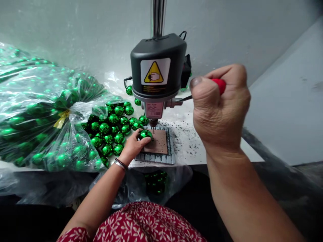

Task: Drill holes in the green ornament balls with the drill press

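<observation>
A black drill press [158,67] with a yellow warning sticker stands at the centre, its thin bit pointing down over a brown board [160,143] on a grey base plate. My left hand [133,145] holds a shiny green ball [145,134] between thumb and fingers, on the left part of the board, just left of the bit. Raised at the right, my right hand [220,107] is wrapped round the red knob [220,85] of the drill's lever; part of the knob is hidden in the fist.
Many loose green balls [113,119] lie left of the drill. A large clear bag [42,134] of green balls, with a yellow tie [62,119], fills the left side. Dark shavings [190,139] litter the white table [249,151]. Below its front edge hangs another plastic bag with green balls [156,183].
</observation>
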`<state>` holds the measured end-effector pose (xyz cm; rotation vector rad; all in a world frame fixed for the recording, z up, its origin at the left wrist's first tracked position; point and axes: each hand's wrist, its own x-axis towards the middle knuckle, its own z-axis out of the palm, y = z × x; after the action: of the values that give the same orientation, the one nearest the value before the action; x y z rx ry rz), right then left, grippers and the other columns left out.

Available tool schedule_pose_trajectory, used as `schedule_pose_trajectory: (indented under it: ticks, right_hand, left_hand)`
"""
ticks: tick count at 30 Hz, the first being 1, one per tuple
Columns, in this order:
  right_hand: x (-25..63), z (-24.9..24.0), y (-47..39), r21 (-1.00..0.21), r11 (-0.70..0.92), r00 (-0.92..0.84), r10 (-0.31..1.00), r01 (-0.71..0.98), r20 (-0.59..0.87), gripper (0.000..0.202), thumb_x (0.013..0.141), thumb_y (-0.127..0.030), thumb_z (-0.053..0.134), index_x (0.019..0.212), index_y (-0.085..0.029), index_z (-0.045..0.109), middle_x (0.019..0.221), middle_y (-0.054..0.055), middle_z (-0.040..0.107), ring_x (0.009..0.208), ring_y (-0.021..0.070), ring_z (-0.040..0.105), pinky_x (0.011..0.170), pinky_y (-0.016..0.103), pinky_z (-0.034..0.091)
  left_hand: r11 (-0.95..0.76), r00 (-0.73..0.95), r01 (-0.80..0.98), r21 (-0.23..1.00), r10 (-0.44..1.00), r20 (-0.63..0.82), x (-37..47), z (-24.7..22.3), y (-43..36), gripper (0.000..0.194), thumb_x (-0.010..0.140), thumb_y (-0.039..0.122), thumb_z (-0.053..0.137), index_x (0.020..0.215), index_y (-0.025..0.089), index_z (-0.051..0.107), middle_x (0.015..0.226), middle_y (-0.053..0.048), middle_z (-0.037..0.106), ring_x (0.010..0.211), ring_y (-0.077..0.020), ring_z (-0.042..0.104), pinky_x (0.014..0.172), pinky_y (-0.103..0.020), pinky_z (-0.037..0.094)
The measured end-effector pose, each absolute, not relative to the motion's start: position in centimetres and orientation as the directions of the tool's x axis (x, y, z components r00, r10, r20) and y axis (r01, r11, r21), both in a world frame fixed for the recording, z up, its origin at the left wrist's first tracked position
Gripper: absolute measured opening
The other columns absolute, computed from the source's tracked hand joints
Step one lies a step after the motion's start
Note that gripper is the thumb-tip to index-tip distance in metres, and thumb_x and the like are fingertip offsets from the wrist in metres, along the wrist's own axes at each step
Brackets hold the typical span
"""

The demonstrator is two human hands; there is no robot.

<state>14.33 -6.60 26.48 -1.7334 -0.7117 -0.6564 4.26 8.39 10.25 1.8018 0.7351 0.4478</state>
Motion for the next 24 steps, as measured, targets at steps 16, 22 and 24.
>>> schedule_pose_trajectory:
  ticks: [16, 22, 24]
  right_hand:
    - [14.3, 26.5, -6.8, -0.612, -0.226, 0.648, 0.152, 0.758, 0.747, 0.029, 0.087, -0.038, 0.044, 0.084, -0.010, 0.049, 0.073, -0.004, 0.045, 0.067, -0.0030, 0.040, 0.065, 0.012, 0.035]
    - [14.3, 26.4, -6.8, -0.630, -0.230, 0.665, 0.135, 0.742, 0.734, 0.029, 0.086, -0.039, 0.047, 0.084, -0.010, 0.050, 0.073, -0.004, 0.045, 0.068, -0.0023, 0.039, 0.066, 0.013, 0.034]
    - [14.4, 26.4, -6.7, -0.626, -0.232, 0.662, 0.141, 0.745, 0.736, 0.028, 0.086, -0.039, 0.047, 0.084, -0.011, 0.049, 0.073, -0.004, 0.045, 0.066, -0.0022, 0.039, 0.065, 0.013, 0.034]
  left_hand:
    - [-0.514, 0.803, 0.366, 0.776, 0.595, 0.015, 5.1, 11.5, 6.7, 0.063, 0.066, 0.038, 0.075, 0.125, 0.022, 0.061, 0.107, -0.006, 0.071, 0.094, -0.0242, 0.063, 0.085, -0.032, 0.047]
    - [-0.497, 0.822, 0.341, 0.798, 0.569, 0.003, 5.5, 11.2, 6.8, 0.063, 0.065, 0.036, 0.077, 0.125, 0.024, 0.062, 0.119, -0.006, 0.068, 0.105, -0.0269, 0.063, 0.093, -0.033, 0.046]
    - [-0.492, 0.828, 0.345, 0.799, 0.561, -0.012, 5.6, 11.2, 6.9, 0.064, 0.065, 0.037, 0.077, 0.126, 0.023, 0.062, 0.118, -0.006, 0.069, 0.103, -0.0264, 0.064, 0.091, -0.033, 0.047]
